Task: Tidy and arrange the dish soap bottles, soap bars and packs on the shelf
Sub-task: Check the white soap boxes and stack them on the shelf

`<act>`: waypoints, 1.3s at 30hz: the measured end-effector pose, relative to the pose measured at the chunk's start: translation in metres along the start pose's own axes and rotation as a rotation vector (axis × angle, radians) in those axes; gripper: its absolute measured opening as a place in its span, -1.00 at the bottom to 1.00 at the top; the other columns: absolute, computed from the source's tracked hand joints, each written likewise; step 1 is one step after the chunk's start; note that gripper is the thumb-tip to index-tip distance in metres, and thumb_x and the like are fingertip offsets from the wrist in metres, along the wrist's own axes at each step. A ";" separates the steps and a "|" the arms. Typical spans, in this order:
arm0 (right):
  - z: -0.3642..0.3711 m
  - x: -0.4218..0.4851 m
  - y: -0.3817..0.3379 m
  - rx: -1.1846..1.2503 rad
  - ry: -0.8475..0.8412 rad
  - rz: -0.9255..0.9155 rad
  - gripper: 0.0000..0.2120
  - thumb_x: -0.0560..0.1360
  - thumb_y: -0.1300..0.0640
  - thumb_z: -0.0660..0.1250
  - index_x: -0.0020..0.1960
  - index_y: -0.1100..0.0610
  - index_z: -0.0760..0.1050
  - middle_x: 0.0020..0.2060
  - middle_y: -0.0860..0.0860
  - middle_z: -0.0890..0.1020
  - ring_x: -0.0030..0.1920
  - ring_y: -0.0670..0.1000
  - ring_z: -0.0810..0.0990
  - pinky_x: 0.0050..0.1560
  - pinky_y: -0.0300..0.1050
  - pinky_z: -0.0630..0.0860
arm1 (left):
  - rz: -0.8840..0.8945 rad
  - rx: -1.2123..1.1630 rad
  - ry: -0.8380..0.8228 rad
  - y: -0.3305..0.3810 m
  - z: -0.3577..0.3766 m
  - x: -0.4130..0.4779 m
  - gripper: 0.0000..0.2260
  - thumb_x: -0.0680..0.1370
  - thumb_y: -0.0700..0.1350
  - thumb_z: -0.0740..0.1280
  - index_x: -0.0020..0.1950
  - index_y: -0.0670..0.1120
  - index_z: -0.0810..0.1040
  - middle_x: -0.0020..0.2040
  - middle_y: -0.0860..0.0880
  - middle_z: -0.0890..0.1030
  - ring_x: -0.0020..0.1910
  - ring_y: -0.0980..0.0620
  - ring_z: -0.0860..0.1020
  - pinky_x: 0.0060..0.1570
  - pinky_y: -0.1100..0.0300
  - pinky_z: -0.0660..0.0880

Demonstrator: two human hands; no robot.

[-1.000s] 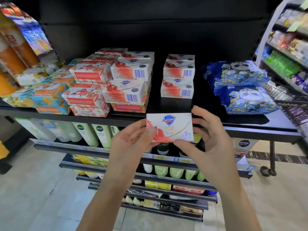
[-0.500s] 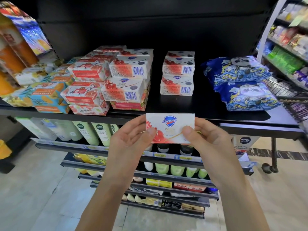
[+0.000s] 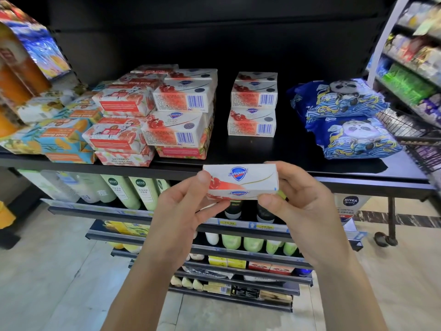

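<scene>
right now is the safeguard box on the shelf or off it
Off it: the Safeguard box is held in the air by the left hand and right hand, before the shelf.

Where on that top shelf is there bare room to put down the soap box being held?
Bare shelf lies in front of the small Safeguard stack, and between it and the panda packs. A narrower gap separates it from the big soap pile. The left end is crowded.
</scene>
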State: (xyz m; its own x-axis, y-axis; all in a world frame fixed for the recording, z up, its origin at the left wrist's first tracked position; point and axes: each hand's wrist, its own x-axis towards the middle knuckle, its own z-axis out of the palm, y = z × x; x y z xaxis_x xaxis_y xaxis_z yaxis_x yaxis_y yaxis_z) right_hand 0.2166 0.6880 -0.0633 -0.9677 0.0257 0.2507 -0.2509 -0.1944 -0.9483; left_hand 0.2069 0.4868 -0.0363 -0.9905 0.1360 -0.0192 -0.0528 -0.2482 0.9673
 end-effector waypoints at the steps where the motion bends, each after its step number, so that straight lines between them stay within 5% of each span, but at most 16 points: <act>1: 0.000 0.000 -0.001 -0.003 -0.012 0.010 -0.50 0.39 0.28 0.48 0.31 0.15 0.54 0.21 0.07 0.69 0.32 0.06 0.60 0.25 -0.07 0.58 | 0.000 -0.024 0.003 -0.001 -0.001 0.000 -0.63 0.49 0.14 0.37 0.00 -0.13 0.76 0.13 -0.18 0.72 0.19 -0.14 0.68 0.20 0.02 0.61; 6: 0.004 -0.001 -0.011 -0.075 -0.002 0.103 -0.41 0.35 -0.07 0.54 0.35 -0.02 0.54 0.20 -0.08 0.69 0.28 -0.06 0.62 0.15 -0.25 0.58 | -0.004 -0.089 -0.002 -0.005 -0.005 0.001 -0.75 0.54 0.00 0.34 -0.13 -0.09 0.76 0.14 -0.21 0.71 0.21 -0.16 0.66 0.24 -0.01 0.59; 10: 0.009 -0.001 -0.014 -0.115 0.060 0.187 -0.38 0.36 -0.25 0.54 0.34 -0.03 0.56 0.16 -0.06 0.71 0.14 -0.01 0.71 0.21 -0.06 0.63 | 0.042 -0.119 0.022 -0.005 -0.002 0.001 -0.77 0.53 -0.04 0.35 -0.04 -0.16 0.72 0.15 -0.19 0.71 0.21 -0.15 0.66 0.25 0.00 0.58; 17: 0.011 0.000 -0.012 -0.036 0.083 0.227 -0.41 0.30 -0.14 0.48 0.29 0.06 0.60 0.11 0.02 0.73 0.14 0.03 0.71 0.29 0.05 0.57 | 0.023 -0.106 0.055 -0.007 -0.004 0.002 -0.59 0.50 -0.05 0.37 0.26 -0.28 0.56 0.15 -0.15 0.71 0.23 -0.14 0.65 0.27 0.01 0.57; 22: 0.007 0.000 -0.008 0.063 0.061 0.181 -0.45 0.30 0.05 0.50 0.29 0.06 0.59 0.12 0.04 0.73 0.17 0.06 0.70 0.13 -0.19 0.61 | -0.003 -0.101 0.037 -0.004 -0.003 0.001 -0.51 0.47 -0.04 0.40 0.41 -0.07 0.55 0.20 -0.15 0.69 0.20 -0.06 0.67 0.24 0.12 0.58; 26: 0.002 -0.001 -0.007 0.058 -0.003 0.085 -0.38 0.30 0.17 0.53 0.36 0.11 0.53 0.20 0.04 0.70 0.25 0.09 0.65 0.16 -0.11 0.61 | 0.001 -0.097 0.031 -0.004 -0.004 0.001 -0.47 0.50 0.04 0.34 0.46 -0.07 0.48 0.22 -0.08 0.69 0.22 -0.06 0.66 0.18 0.12 0.61; 33: -0.002 0.000 -0.003 0.149 -0.081 0.009 -0.31 0.32 0.44 0.49 0.41 0.21 0.44 0.28 0.08 0.65 0.33 0.13 0.59 0.19 -0.08 0.60 | -0.067 -0.064 0.055 -0.003 -0.004 0.000 -0.55 0.52 0.11 0.29 0.21 -0.19 0.65 0.13 -0.13 0.72 0.16 -0.11 0.68 0.14 -0.02 0.64; 39: -0.002 -0.002 -0.005 0.138 -0.088 0.037 -0.26 0.34 0.31 0.51 0.49 0.15 0.38 0.37 0.02 0.59 0.34 0.11 0.59 0.20 -0.08 0.59 | -0.053 -0.057 0.060 -0.004 -0.006 0.000 -0.61 0.51 -0.05 0.34 0.25 -0.24 0.63 0.14 -0.14 0.72 0.16 -0.11 0.69 0.09 0.01 0.66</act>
State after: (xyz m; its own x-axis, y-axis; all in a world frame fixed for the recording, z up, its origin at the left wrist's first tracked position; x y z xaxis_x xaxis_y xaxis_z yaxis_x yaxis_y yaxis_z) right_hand 0.2194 0.6905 -0.0594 -0.9689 -0.0689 0.2377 -0.2032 -0.3265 -0.9231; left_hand 0.2061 0.4824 -0.0420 -0.9919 0.0932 -0.0865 -0.1106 -0.2965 0.9486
